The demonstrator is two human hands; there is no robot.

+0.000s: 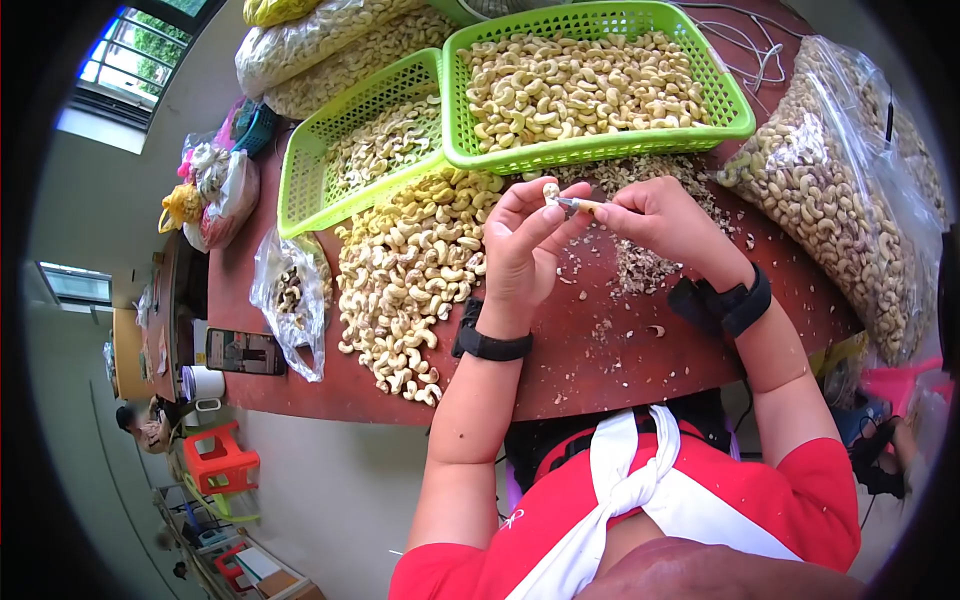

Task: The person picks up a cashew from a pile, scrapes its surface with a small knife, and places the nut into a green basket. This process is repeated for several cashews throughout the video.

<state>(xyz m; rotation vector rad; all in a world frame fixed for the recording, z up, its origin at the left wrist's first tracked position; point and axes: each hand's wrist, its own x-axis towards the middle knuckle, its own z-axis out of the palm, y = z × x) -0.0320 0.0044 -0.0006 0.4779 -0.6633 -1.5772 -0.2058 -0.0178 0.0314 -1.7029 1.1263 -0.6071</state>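
Between the thumb and fingers of my left hand (522, 250) is a cashew nut (551, 191), held up above the table. My right hand (665, 222) grips a small knife (585, 206) with an orange-yellow handle, its blade tip at the cashew. Whether the blade cuts in or only touches is too small to tell. A heap of cashews (400, 290) lies left of my left hand. Scraps of peel (645, 265) are scattered on the red table (600, 345) beneath my right hand.
Two green baskets, one fuller (600, 150) and one less full (300, 190), stand at the back with cashews. A large bag of cashews (850, 200) leans at right. At left lie a plastic bag with dark bits (268, 275), a phone (245, 352) and a white mug (203, 383).
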